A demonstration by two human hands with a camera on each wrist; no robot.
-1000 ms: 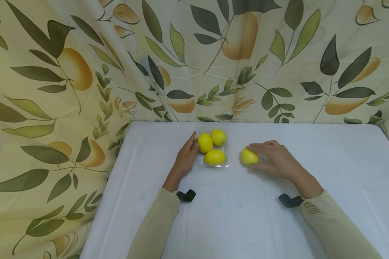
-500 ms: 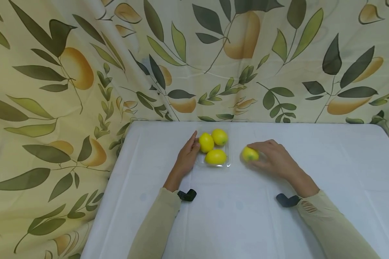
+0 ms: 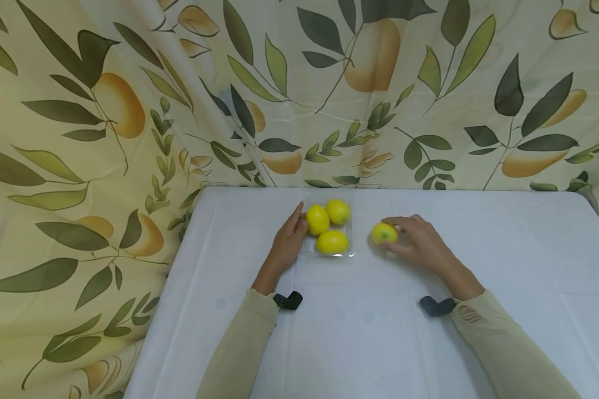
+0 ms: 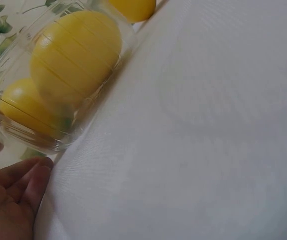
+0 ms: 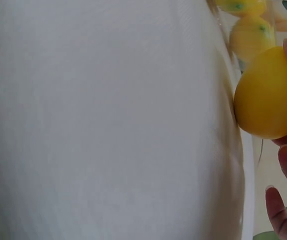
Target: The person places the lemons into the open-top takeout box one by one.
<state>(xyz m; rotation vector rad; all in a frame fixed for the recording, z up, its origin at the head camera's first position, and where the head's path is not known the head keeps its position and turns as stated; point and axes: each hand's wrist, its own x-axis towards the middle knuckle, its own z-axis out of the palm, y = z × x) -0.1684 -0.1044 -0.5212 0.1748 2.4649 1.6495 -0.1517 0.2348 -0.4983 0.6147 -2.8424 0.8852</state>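
Three yellow lemons, among them the front lemon (image 3: 331, 242), lie in a clear plastic box (image 3: 351, 252) on the table. My left hand (image 3: 287, 239) rests along the left wall of this box, its fingers fairly straight. The left wrist view shows fingertips (image 4: 42, 165) close to the box's lower edge. To the right of the box, my right hand (image 3: 419, 242) holds another lemon (image 3: 384, 233) between thumb and fingers. That lemon's green-tinged end faces up in the head view. In the right wrist view, some other fingers (image 5: 278, 212) stay off the lemon.
A white cloth (image 3: 359, 338) covers the table. Behind it and on the left hangs a curtain (image 3: 329, 111) printed with leaves and fruit. Dark wrist-worn devices, such as the left one (image 3: 288, 301), sit at both cuffs.
The lemon in my right hand has turned, so its greenish end now shows. The right forearm has shifted slightly left. My left hand and the box stay nearly still.
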